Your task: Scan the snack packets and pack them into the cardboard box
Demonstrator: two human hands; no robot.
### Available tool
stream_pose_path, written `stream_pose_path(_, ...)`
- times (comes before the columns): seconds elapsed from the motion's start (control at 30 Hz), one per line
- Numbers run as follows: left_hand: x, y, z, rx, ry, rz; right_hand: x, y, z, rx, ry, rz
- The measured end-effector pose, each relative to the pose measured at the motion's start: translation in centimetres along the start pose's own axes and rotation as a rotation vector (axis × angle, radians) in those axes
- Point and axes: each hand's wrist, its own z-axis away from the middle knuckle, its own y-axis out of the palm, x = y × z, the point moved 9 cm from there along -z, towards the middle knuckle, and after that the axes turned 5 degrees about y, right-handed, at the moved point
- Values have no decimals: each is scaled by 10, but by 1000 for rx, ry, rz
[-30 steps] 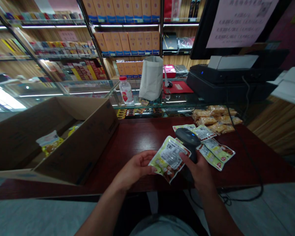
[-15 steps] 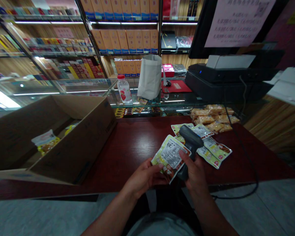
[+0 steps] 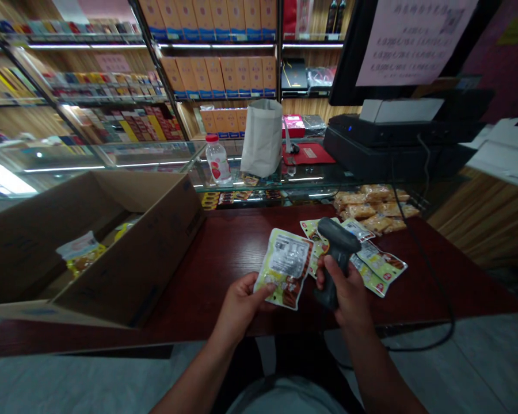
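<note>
The left hand point(image 3: 242, 307) is partly closed, its thumb on the lower corner of a snack pouch point(image 3: 285, 267) and its fingers behind it. It pinches the pouch up above the dark red table point(image 3: 233, 241), near the table's front edge, with the printed label side facing the camera. The right hand point(image 3: 343, 290) is clamped round the grip of a black handheld barcode scanner point(image 3: 337, 244), fingers fully wrapped, the scanner's head tilted up and away. The scanner is just beside the held pouch, and no contact between them shows. Below it, more pouches point(image 3: 377, 264) lie scattered toward the table's right side, and a heap of yellow snack packets point(image 3: 371, 204) sits by the far edge. A cardboard box point(image 3: 125, 247) stands at the left end with pouches point(image 3: 80, 253) inside, and a glass counter point(image 3: 285, 178) runs behind the table
</note>
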Motion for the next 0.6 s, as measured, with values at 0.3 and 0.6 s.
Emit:
stream_pose_path(0.3,-26,-43,-12,-340,332,-238,7,18,54,167,88,206)
stream_pose_path(0.6,-35,-49,-9,-386,384,-369,3,42,77,291,122,201)
